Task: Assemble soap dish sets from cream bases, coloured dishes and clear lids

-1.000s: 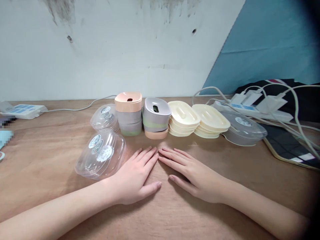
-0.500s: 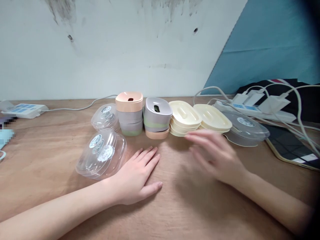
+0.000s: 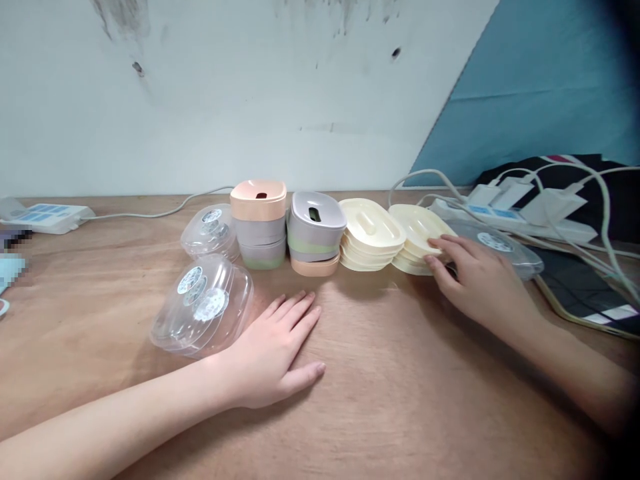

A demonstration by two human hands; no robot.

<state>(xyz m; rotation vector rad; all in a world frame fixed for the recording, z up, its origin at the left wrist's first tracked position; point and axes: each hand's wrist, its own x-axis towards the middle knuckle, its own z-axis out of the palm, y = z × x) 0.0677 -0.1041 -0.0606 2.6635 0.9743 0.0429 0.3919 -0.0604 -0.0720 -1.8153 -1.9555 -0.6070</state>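
My left hand (image 3: pixel 280 357) lies flat on the wooden table, fingers spread, holding nothing. Close to its wrist are nested clear plastic covers (image 3: pixel 170 327) with round stickers. My right hand (image 3: pixel 487 283) has its thumb and fingers on the right edge of a pale yellow lid (image 3: pixel 415 223), the top of a short stack. Left of it stands another stack of pale yellow lids (image 3: pixel 373 223). Beside that are stacked grey, green and peach plastic bowls (image 3: pixel 317 230) and a taller stack with a peach bowl (image 3: pixel 257 207) on top; both top pieces have a slot.
More clear covers (image 3: pixel 205 233) sit behind at left, and another clear cover (image 3: pixel 520 257) lies behind my right hand. A power strip (image 3: pixel 565 227) with plugs and loose cables, plus a dark tablet-like device (image 3: pixel 575 287), lie at right. Another power strip (image 3: pixel 50 219) is at far left.
My right hand has moved to the right, from in front of the pale yellow lids to the right stack's edge. My left hand stays where it was.
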